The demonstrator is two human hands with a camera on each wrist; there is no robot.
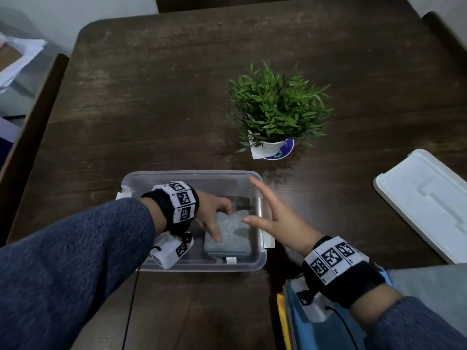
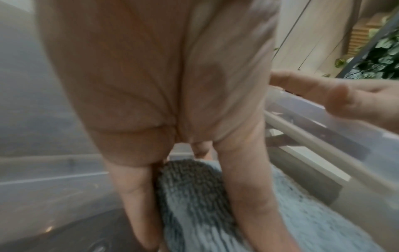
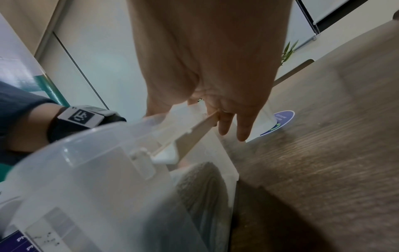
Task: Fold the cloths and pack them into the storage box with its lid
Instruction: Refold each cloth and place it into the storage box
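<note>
A clear plastic storage box [image 1: 192,174] stands on the dark wooden table near me. Inside it, at the right end, lies a folded grey cloth [image 1: 230,238]. My left hand [image 1: 222,223] reaches into the box and grips that cloth, thumb on top and fingers curled over its far edge. In the left wrist view two digits straddle a fold of the cloth [image 2: 313,221]. My right hand [image 1: 257,200] hovers over the box's right rim with fingers straight and spread, holding nothing. The white lid [image 1: 424,205] lies apart at the right.
A potted green plant [image 1: 275,109] stands just behind the box's right corner. A pile of blue, yellow and grey cloths [image 1: 316,332] lies at the near right edge under my right forearm. Chair backs flank the table on the left and at the far right.
</note>
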